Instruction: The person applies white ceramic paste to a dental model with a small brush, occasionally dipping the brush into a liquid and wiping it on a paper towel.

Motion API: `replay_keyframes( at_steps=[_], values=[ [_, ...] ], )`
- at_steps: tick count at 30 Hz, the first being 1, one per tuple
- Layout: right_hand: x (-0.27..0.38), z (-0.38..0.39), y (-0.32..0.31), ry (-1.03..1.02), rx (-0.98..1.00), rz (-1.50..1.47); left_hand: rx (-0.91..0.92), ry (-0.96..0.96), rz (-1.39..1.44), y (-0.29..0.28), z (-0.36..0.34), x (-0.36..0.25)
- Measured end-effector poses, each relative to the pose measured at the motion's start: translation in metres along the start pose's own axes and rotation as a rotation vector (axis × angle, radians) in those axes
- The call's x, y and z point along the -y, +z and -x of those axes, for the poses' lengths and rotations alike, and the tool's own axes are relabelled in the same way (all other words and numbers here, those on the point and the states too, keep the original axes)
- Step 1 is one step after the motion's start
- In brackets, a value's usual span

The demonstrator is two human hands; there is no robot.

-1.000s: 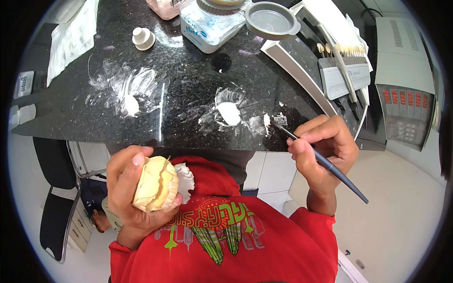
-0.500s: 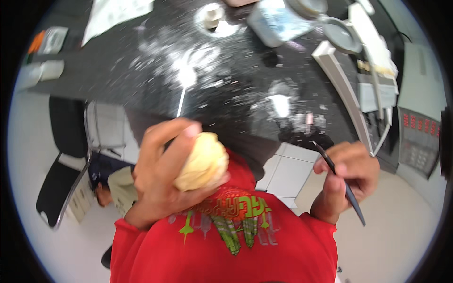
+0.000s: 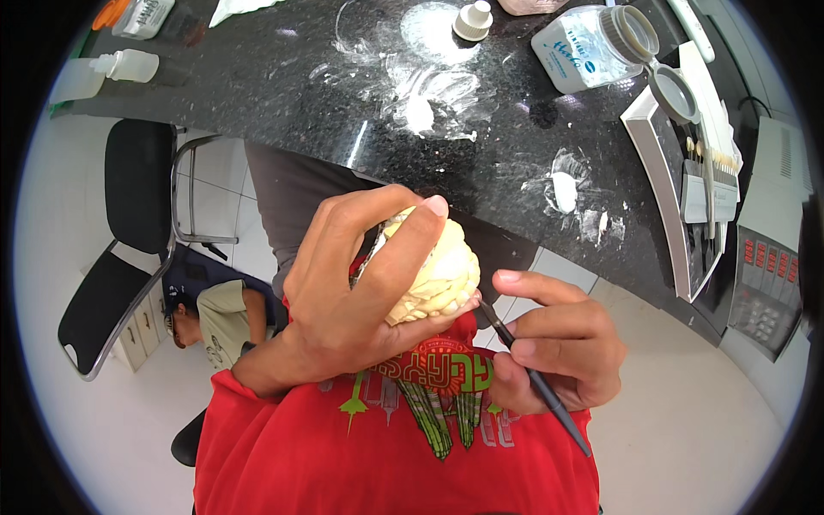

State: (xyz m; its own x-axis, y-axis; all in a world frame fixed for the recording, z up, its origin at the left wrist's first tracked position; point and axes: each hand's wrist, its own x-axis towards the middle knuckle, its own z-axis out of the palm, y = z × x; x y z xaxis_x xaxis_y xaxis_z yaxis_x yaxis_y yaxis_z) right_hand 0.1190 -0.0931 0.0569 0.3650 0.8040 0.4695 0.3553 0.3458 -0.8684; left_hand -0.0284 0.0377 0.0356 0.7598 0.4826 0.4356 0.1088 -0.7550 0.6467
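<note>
My left hand [image 3: 348, 287] is wrapped around a pale yellow dental cast [image 3: 448, 270], held in front of my chest below the table edge. Tooth-like bumps run along the cast's rim; my fingers and thumb cover part of it. In my right hand [image 3: 562, 343] is a slim dark-handled tool [image 3: 556, 402], pinched like a pen. Its thin tip points up and left and lies at the cast's right side, close to a left fingertip. I cannot tell whether the tip is a brush or a blade, or whether it touches the cast.
White powder patches [image 3: 421, 112] mark the black speckled table [image 3: 283, 94]. On it stand an open-lidded jar [image 3: 573, 51], a white nozzle cap [image 3: 472, 21], small bottles [image 3: 133, 66] and a white tray [image 3: 657, 189]. A keypad device [image 3: 760, 287] is at right. A black chair [image 3: 142, 189] and another person [image 3: 227, 318] are at left.
My right hand has brought the dark tool leftward to the cast. My left hand and the cast have shifted rightward and turned a little. The whole view has moved.
</note>
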Motion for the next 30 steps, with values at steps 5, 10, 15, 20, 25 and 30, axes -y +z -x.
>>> replay_keyframes(
  at_steps=[5,10,15,20,25,30],
  values=[
    [-0.0015,-0.005,0.0029,0.03,-0.013,-0.033,0.004,0.0,0.001,-0.0006,-0.0015,-0.0008],
    [-0.0033,-0.0038,0.0023,0.021,0.005,-0.078,0.012,0.001,0.029,-0.0021,-0.0007,0.0015],
    [-0.0052,-0.0034,0.0032,0.008,0.01,-0.068,0.007,0.002,0.047,-0.0013,0.0009,0.0026],
    [-0.0038,-0.0039,0.0035,0.045,-0.014,-0.124,0.0,0.009,0.031,0.0003,0.0005,0.003],
    [-0.004,-0.0054,0.0032,0.049,-0.013,-0.111,-0.009,0.013,0.032,0.0009,0.0011,0.0041],
    [-0.0045,-0.0071,0.0029,0.028,0.01,-0.094,-0.002,0.015,0.034,0.0002,0.0017,0.0044]
  ],
)
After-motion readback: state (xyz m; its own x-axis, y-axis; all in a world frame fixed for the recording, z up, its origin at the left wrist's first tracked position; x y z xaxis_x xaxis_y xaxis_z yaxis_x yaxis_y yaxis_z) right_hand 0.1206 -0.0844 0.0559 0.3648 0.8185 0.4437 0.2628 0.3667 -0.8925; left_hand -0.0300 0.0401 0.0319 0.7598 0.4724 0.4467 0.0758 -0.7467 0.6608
